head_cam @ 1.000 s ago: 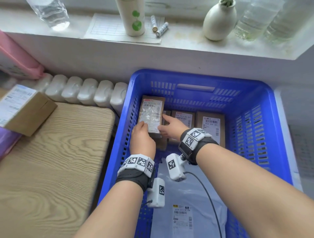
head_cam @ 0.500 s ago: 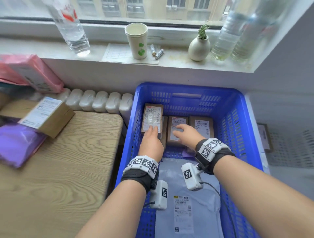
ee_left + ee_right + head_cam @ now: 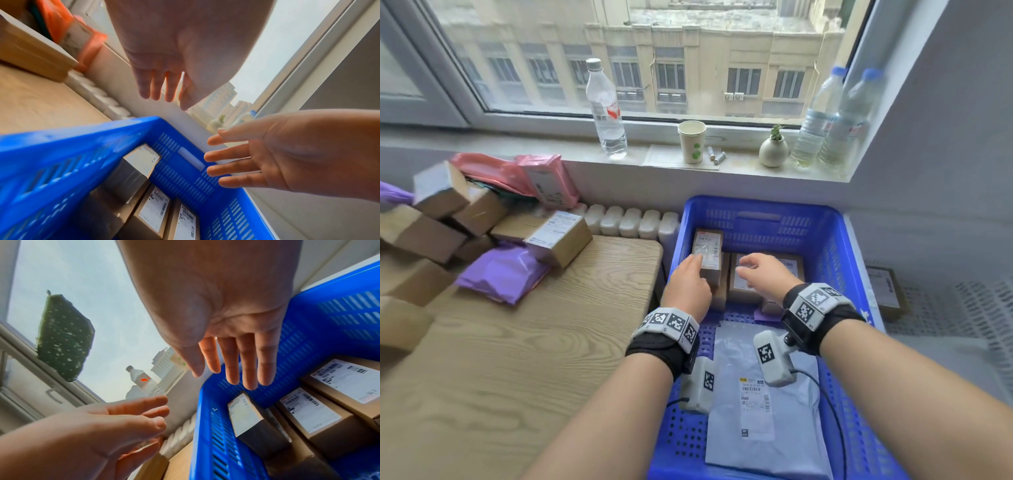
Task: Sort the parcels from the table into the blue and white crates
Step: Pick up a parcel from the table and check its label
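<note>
Both hands are lifting away from the box they were steadying a second ago, and the head view is tilting up so that the window and the parcel pile are coming into sight. The left hand (image 3: 690, 284) is hanging over the upright cardboard box (image 3: 708, 255) at the far left corner of the blue crate (image 3: 835, 240), with its fingers (image 3: 156, 84) straight and loose, holding nothing. The right hand (image 3: 762, 274) is hovering just beside it above the flat boxes (image 3: 748, 281), its fingers (image 3: 246, 363) likewise spread and empty. From the wrist views the fingertips seem clear of the box tops, though near them.

This placement looks finished; the person is probably going back for another parcel. That calls for swinging left to the bench (image 3: 517, 359), where the brown boxes (image 3: 558, 236), a purple mailer (image 3: 503, 270) and pink mailers (image 3: 544, 181) are waiting, well apart from both hands. A grey mailer (image 3: 763, 411) is lying in the near half of the crate. Only a perforated white edge (image 3: 962, 308) is showing to the right.
</note>
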A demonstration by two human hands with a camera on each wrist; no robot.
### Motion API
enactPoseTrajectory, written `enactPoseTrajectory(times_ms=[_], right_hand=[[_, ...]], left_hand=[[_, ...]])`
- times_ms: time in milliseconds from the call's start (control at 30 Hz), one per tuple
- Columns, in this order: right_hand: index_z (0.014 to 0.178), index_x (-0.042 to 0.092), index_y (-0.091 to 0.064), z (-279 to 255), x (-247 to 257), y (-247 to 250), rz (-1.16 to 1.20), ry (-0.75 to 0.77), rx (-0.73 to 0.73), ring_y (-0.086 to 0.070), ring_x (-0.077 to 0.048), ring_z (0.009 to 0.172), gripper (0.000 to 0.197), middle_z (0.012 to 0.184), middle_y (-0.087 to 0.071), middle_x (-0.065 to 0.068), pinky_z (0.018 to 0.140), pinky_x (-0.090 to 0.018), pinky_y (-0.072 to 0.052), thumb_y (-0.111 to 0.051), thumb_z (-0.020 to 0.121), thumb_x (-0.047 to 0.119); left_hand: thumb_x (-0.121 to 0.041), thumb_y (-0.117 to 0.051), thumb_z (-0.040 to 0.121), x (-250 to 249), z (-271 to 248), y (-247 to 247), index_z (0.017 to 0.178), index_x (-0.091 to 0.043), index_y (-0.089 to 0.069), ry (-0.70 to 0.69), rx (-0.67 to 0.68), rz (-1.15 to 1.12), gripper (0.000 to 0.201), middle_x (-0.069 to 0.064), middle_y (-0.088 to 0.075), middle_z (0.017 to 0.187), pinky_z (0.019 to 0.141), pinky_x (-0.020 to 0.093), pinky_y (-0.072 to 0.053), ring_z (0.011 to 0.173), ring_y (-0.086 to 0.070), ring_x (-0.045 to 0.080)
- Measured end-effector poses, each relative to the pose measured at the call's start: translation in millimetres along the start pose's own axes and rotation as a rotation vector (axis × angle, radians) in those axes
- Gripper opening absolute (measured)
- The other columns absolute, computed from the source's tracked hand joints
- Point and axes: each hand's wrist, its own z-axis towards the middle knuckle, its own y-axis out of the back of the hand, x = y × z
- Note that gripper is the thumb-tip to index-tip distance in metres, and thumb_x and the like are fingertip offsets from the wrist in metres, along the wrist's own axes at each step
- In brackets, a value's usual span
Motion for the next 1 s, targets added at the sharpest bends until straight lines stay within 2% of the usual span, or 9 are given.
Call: enactPoseTrajectory(times_ms=[133,233,400,500,567,633,800,900,1000], right_hand=[[0.133,0.012,-0.057,-44,21,-11,0.007,0.071,0.0,-0.063,-0.023,0.11,0.041,0.127,-0.064,-0.008,0.1,-0.038,-0.049,-0.058,0.095,0.028],[0.133,0.012,-0.057,-72,36,-22,-0.026,0.119,0.009,-0.061,-0.022,0.113,0.041,0.128,-0.063,-0.008,0.1,-0.035,-0.047,-0.058,0.095,0.029],[0.127,0.005,-0.062,-109,75,-54,-0.066,0.179,0.059,-0.064,-0.024,0.104,0.038,0.12,-0.068,-0.012,0.098,-0.035,-0.048,-0.06,0.095,0.025],[0.132,0.008,-0.059,-123,104,-80,-0.076,0.229,0.09,-0.057,-0.015,0.092,0.041,0.117,-0.066,-0.008,0.088,-0.029,-0.046,-0.06,0.095,0.026],[0.131,0.009,-0.058,-131,127,-100,-0.1,0.259,0.105,-0.057,-0.013,0.092,0.04,0.116,-0.066,-0.006,0.081,-0.025,-0.044,-0.059,0.095,0.027],[0.131,0.012,-0.058,-136,151,-123,-0.081,0.269,0.128,-0.061,-0.015,0.094,0.04,0.119,-0.066,-0.007,0.081,-0.027,-0.048,-0.059,0.095,0.03],[0.131,0.012,-0.058,-152,219,-208,-0.036,0.277,0.172,-0.061,-0.016,0.101,0.04,0.119,-0.065,-0.005,0.097,-0.038,-0.051,-0.061,0.094,0.029],[0.131,0.013,-0.059,-165,258,-270,-0.014,0.281,0.198,-0.064,-0.022,0.105,0.041,0.122,-0.066,-0.008,0.097,-0.04,-0.051,-0.062,0.094,0.028],[0.132,0.012,-0.057,-180,289,-332,0.024,0.247,0.246,-0.064,-0.021,0.098,0.042,0.119,-0.066,-0.008,0.093,-0.037,-0.052,-0.062,0.094,0.027]], left_hand=[[-0.006,-0.041,0.096,12,-51,19,0.151,-0.013,-0.035,0.045,-0.039,-0.031,0.055,0.003,-0.034,0.157,0.118,0.028,-0.022,0.145,-0.03,0.017],[-0.01,-0.042,0.094,25,-84,36,0.15,-0.017,-0.038,0.084,-0.066,-0.055,0.057,-0.001,-0.038,0.155,0.116,0.034,-0.029,0.141,-0.037,0.018],[-0.017,-0.045,0.1,58,-123,82,0.149,-0.011,-0.037,0.145,-0.116,0.001,0.05,0.007,-0.04,0.154,0.112,0.027,-0.027,0.141,-0.037,0.022],[-0.023,-0.044,0.103,85,-141,111,0.15,-0.008,-0.035,0.19,-0.151,0.0,0.05,0.01,-0.038,0.154,0.111,0.028,-0.026,0.141,-0.035,0.023],[-0.025,-0.044,0.103,106,-154,131,0.149,-0.008,-0.036,0.218,-0.174,0.007,0.049,0.011,-0.04,0.153,0.111,0.03,-0.028,0.14,-0.037,0.025],[-0.026,-0.042,0.103,131,-168,153,0.149,-0.009,-0.036,0.242,-0.192,0.011,0.049,0.011,-0.039,0.153,0.11,0.031,-0.03,0.139,-0.037,0.026],[-0.027,-0.042,0.103,212,-209,222,0.149,-0.01,-0.035,0.313,-0.224,0.015,0.05,0.012,-0.039,0.153,0.111,0.03,-0.028,0.139,-0.036,0.025],[-0.028,-0.042,0.103,267,-234,264,0.15,-0.012,-0.035,0.361,-0.236,0.016,0.05,0.009,-0.036,0.155,0.112,0.03,-0.027,0.141,-0.034,0.024],[-0.025,-0.04,0.104,318,-258,300,0.151,-0.014,-0.034,0.41,-0.224,-0.004,0.049,0.007,-0.034,0.156,0.112,0.032,-0.028,0.141,-0.035,0.025]])
